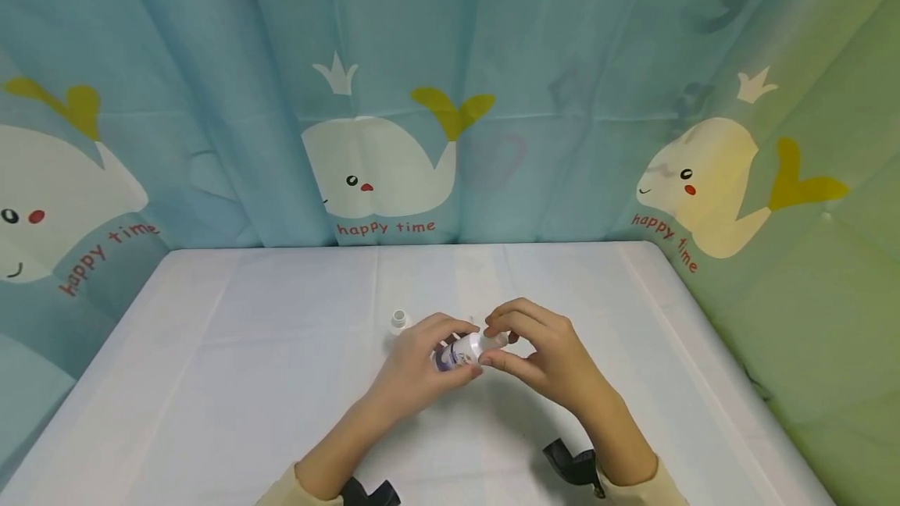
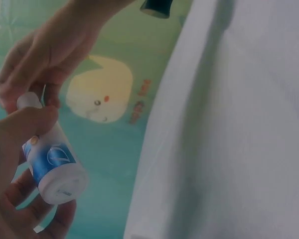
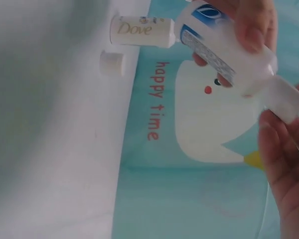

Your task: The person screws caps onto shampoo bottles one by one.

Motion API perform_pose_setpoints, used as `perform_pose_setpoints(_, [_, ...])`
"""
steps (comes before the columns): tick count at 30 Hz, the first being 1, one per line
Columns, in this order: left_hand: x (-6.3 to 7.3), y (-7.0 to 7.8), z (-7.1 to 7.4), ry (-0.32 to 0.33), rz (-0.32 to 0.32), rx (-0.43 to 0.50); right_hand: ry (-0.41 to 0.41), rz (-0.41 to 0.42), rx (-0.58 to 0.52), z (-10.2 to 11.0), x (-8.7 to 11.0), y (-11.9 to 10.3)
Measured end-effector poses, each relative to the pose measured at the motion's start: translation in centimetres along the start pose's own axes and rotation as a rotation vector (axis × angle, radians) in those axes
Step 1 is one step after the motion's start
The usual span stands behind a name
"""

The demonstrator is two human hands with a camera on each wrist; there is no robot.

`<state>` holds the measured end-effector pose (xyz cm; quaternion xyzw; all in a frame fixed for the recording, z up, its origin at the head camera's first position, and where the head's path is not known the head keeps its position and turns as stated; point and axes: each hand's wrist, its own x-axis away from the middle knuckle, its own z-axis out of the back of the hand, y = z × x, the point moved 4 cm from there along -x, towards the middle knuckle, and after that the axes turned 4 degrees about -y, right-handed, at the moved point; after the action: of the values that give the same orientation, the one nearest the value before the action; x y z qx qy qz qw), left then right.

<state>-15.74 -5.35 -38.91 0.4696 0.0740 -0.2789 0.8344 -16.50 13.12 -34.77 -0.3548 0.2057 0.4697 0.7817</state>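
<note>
My left hand (image 1: 419, 365) grips a small white bottle (image 1: 462, 352) with a blue label, tilted above the table. In the left wrist view its round base faces the camera. The thumb and fingers of my right hand (image 1: 544, 346) pinch a whitish cap (image 3: 285, 98) at the bottle's top end. Whether the cap is threaded on or loose, I cannot tell. Behind the left hand stands a second small white bottle, the Dove bottle (image 3: 142, 32), with its mouth uncovered. A separate white cap (image 3: 112, 64) sits on the table near it.
A white cloth covers the table (image 1: 281, 381). Behind it and at the sides hangs a blue-green curtain (image 1: 562, 100) with printed whales. Black straps with mounts (image 1: 573, 463) sit at both wrists, near the sleeves.
</note>
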Motion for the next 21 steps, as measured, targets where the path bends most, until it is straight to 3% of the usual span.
perform_pose_setpoints(6, [-0.09, -0.20, 0.42, 0.023, 0.013, 0.006, -0.089, -0.062, -0.028, 0.07, -0.03, 0.26])
perform_pose_setpoints(11, [-0.06, -0.39, 0.19, 0.017, 0.009, 0.006, -0.083, -0.091, 0.006, -0.05, 0.07, 0.40])
perform_pose_setpoints(21, [0.00, 0.02, 0.10, 0.019, -0.016, -0.004, -0.048, -0.040, -0.041, -0.12, -0.02, 0.08])
